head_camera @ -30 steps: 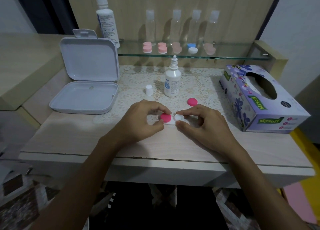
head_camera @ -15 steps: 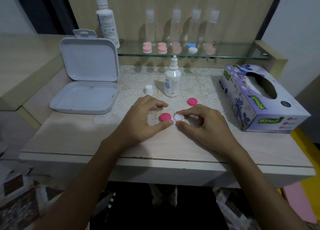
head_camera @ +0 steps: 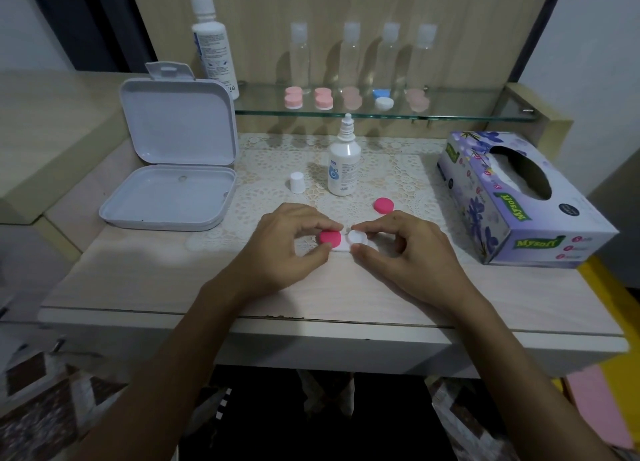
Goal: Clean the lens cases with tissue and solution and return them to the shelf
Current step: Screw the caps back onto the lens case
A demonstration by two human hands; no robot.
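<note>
A white lens case (head_camera: 356, 237) lies on the table's lace mat in the middle. My left hand (head_camera: 284, 245) pinches the pink cap (head_camera: 330, 237) on the case's left well. Thumb and forefinger of my right hand (head_camera: 405, 252) hold the case's open right well. A second pink cap (head_camera: 383, 205) lies loose just behind my right hand. The small solution bottle (head_camera: 343, 164) stands uncapped behind the case, its white cap (head_camera: 297, 182) to its left. The tissue box (head_camera: 516, 197) sits at the right. Several lens cases (head_camera: 323, 98) rest on the glass shelf (head_camera: 467, 114).
An open white plastic box (head_camera: 173, 169) stands at the left of the table. A tall solution bottle (head_camera: 214, 44) and several clear travel bottles (head_camera: 351, 55) stand on the shelf. The table's front edge (head_camera: 311, 322) runs just below my wrists.
My left fingers have shifted around the pink cap on the case, as if turning it. My right hand has stayed on the case's right well.
</note>
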